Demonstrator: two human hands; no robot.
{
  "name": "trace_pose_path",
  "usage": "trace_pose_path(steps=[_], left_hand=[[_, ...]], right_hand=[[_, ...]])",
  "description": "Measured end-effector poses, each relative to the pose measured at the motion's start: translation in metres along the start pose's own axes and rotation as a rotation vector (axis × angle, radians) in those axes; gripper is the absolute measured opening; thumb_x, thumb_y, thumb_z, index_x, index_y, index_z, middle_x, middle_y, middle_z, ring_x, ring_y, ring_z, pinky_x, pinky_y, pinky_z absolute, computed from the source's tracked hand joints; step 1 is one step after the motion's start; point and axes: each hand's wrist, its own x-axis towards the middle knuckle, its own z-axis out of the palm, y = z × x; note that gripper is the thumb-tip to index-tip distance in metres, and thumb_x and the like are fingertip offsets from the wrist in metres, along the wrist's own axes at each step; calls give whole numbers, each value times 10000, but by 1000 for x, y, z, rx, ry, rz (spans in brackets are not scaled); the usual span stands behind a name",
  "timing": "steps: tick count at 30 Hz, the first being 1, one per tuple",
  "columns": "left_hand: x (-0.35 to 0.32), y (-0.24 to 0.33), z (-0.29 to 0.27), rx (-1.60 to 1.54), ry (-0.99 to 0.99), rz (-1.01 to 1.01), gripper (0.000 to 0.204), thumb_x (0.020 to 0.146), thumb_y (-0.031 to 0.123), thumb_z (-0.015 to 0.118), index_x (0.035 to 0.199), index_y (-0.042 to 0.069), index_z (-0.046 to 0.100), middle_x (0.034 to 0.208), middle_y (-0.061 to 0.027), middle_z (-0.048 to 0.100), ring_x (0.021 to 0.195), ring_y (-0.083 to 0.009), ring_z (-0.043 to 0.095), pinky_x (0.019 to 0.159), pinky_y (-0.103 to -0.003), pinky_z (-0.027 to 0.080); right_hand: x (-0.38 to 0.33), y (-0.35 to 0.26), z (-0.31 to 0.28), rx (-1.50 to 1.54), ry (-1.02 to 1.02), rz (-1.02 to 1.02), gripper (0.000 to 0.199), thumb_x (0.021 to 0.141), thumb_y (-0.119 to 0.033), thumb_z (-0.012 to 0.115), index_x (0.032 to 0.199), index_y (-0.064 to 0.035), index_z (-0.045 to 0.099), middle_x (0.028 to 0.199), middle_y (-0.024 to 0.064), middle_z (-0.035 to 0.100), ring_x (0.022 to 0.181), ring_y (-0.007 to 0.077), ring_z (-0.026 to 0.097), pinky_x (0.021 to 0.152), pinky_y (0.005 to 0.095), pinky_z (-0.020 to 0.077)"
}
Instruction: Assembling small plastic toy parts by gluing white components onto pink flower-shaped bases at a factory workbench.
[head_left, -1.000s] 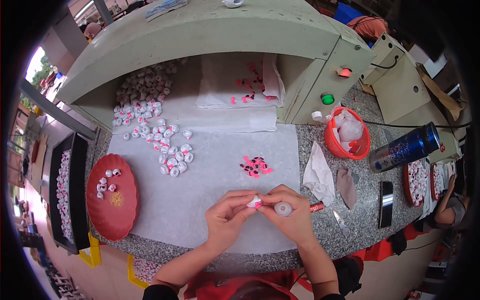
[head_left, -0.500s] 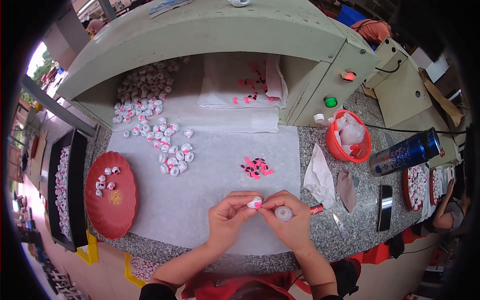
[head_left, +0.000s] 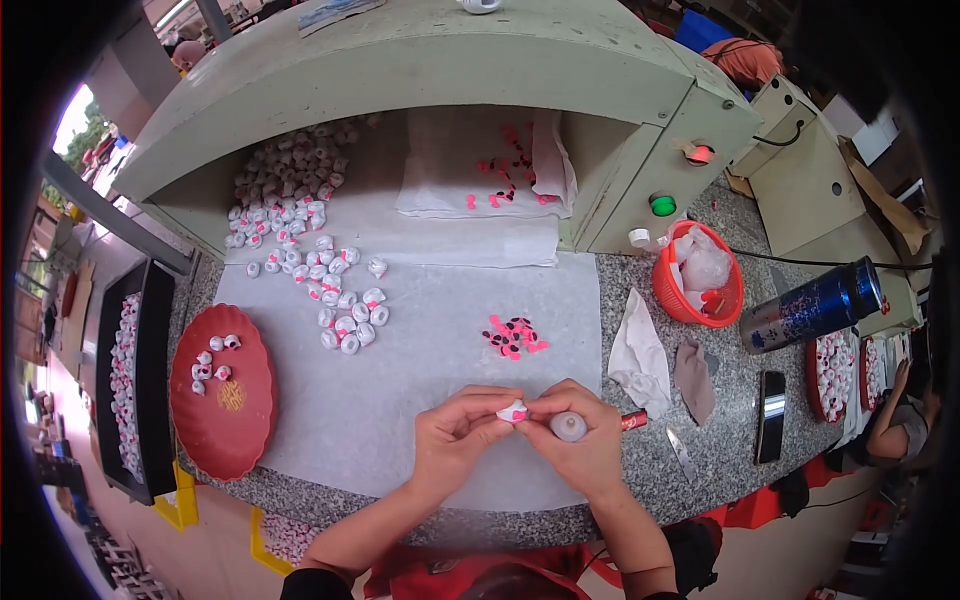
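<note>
Between the fingertips of both hands is a small white figure piece with a pink patch [head_left: 513,412]. My left hand [head_left: 447,440] pinches it from the left. My right hand [head_left: 580,450] touches it from the right with thumb and forefinger. Tucked in the right palm is a translucent white squeeze bottle [head_left: 569,427], its round end showing. Just beyond the hands, small pink and black pieces [head_left: 515,338] lie in a loose pile on the white sheet [head_left: 430,320]. Farther left, several white and pink figure pieces [head_left: 345,325] are spread toward the cabinet.
A pale green open-fronted cabinet [head_left: 480,75] spans the back. At left are a red scalloped tray [head_left: 255,440] and a black bin [head_left: 150,400]. At right are a red basket [head_left: 735,305], a blue bottle [head_left: 815,305], cloths [head_left: 637,350], a pointed blade [head_left: 680,455] and a phone [head_left: 769,415].
The small figure piece has turned slightly between my fingertips, so its pink patch shows differently. Both hands stay almost in place, and the things on the table have not moved.
</note>
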Motion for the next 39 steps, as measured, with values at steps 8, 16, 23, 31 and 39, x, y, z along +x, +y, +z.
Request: trace_pose_path(steps=[8,16,23,31,39], left_hand=[[0,6,2,33,-49,42,345,761,-160,479,1075,-33,546,1123,-167,516,1012,-218,533,878,-322,452],[0,6,3,54,-25,22,353,755,-166,469,1074,-37,547,1112,-164,525,999,-211,543,873,-319,450],[0,6,2,54,-7,9,347,751,-165,469,1065,-42,551,1108,-162,528,984,-208,551,868,-316,452],[5,3,-2,-66,87,-176,317,758,-137,509,1055,-37,559,1053,-136,566,930,-192,577,815,-287,478],[7,21,0,-83,80,-316,320,774,-109,544,1082,-26,527,944,-101,605,908,-156,587,778,-264,499]], right_hand=[[4,1,-3,89,-17,23,129,662,40,686,765,-6,624,738,41,584,654,84,545,570,205,426],[3,3,-1,120,-17,48,116,672,42,683,757,-7,621,730,35,578,657,78,537,576,202,420],[3,5,0,150,-23,51,117,674,44,681,758,-7,618,727,33,574,662,75,533,585,200,418],[7,13,-2,116,-50,93,173,654,74,676,800,4,618,782,55,588,688,87,538,622,195,419],[8,11,-3,68,-66,-131,231,669,53,675,892,18,624,871,81,594,697,98,552,610,197,442]])
